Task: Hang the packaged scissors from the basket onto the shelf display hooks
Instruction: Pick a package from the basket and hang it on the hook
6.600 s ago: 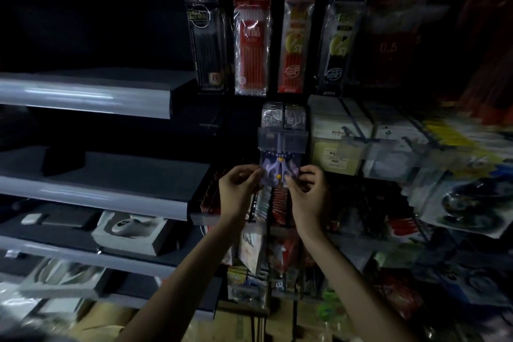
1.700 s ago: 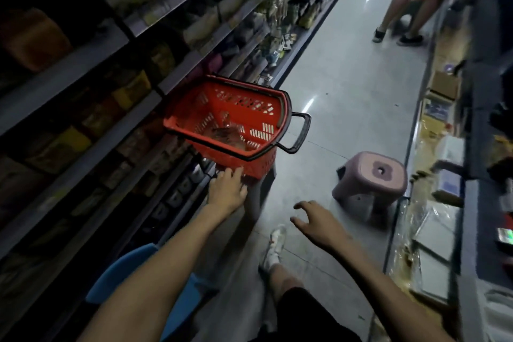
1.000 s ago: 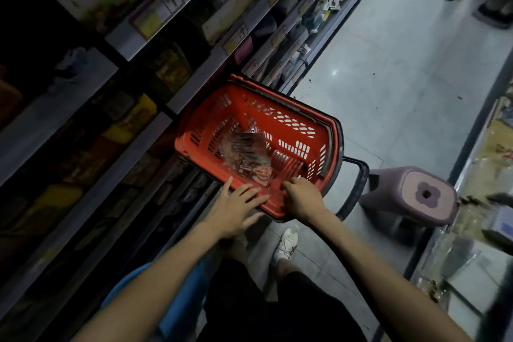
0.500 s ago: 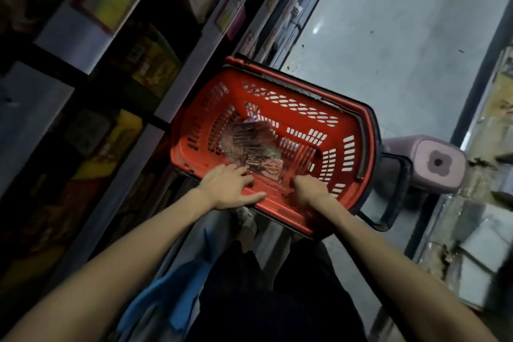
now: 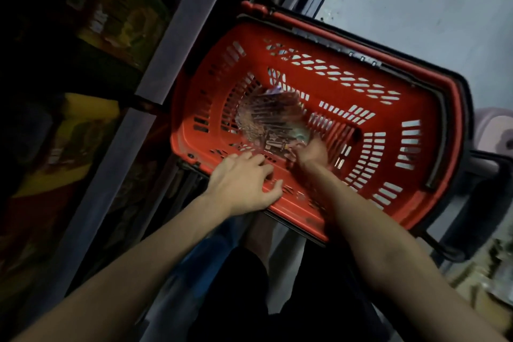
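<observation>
— Grip first: what is held by each hand?

— Nothing is closed on by the left hand (image 5: 244, 183). Its fingers are laid spread and nearly straight over the near rim of the red slotted plastic shopping basket (image 5: 327, 46), which is steadied by it. The right hand (image 5: 311, 151) is sunk inside the basket, just below the middle of the frame, with its fingertips at the near corner of the clear-wrapped packaged scissors (image 5: 266, 116). It is blurred, so whether a packet is pinched yet cannot be told.

— And around them, largest down?

— Grey-edged metal store shelving (image 5: 177, 33), dark with stock, is seen running up the left of the frame. The basket is set just beside it at centre. A pale pink plastic stool (image 5: 497, 130) is cut off by the right edge. The packets are lying in a small fanned heap on the basket floor.

— What has just changed?

— Half a second ago the right hand was resting on the near rim; now it has been lowered to the packets, and the basket is seen closer. A fresh pick-up is judged to be under way. No display hooks are in view, so a turn back to the shelf will be needed before anything can be hung.
</observation>
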Motion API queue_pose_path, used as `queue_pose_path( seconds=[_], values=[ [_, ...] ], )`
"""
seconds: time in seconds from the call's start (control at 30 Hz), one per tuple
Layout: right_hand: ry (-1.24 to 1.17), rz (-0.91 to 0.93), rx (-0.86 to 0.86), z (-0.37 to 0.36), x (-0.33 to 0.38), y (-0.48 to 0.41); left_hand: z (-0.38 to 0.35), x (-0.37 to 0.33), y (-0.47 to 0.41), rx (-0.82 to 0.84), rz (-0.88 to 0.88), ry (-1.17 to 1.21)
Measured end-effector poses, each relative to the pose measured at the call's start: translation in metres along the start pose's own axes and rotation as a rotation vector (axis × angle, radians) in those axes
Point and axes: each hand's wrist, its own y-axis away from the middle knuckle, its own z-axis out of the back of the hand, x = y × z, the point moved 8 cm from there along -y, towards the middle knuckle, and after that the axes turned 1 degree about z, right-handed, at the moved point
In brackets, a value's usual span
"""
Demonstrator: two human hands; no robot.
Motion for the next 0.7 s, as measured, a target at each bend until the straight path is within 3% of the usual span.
queue_pose_path(
  seconds=[0.2,0.43,0.7],
  values=[
    [0.053,0.016,0.005,0.021,0.01,0.032,0.001,0.0,0.001,0.021,0.002,0.012],
    [0.194,0.223,0.119,0.041,0.019,0.058,0.004,0.0,0.002,0.012,0.006,0.036],
    [0.119,0.177,-0.035,0.105,0.015,0.087,0.005,0.002,0.003,0.016,0.038,0.065]
  ],
)
